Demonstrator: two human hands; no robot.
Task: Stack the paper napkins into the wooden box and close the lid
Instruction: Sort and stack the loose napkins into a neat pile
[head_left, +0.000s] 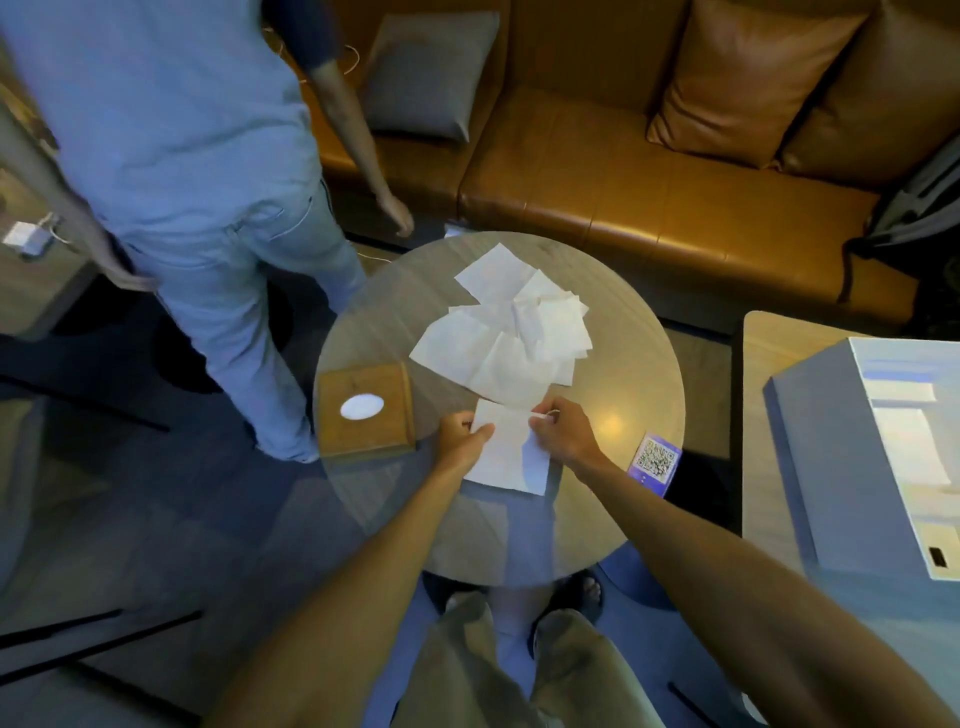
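Several white paper napkins (506, 332) lie spread in a loose overlapping pile on the round table (639, 374). One napkin (511, 452) lies flat near the table's front. My left hand (460, 431) pinches its left edge and my right hand (561, 428) pinches its upper right corner. The wooden box (366, 410) sits at the table's left edge, lid shut, with a white oval opening in its top. Both hands are to the right of the box.
A QR-code card (655, 460) lies at the table's right edge. A person in light blue (182, 156) stands close by the table's left side. A brown sofa (649, 197) with cushions runs behind. A white box (883, 447) stands on a second table at right.
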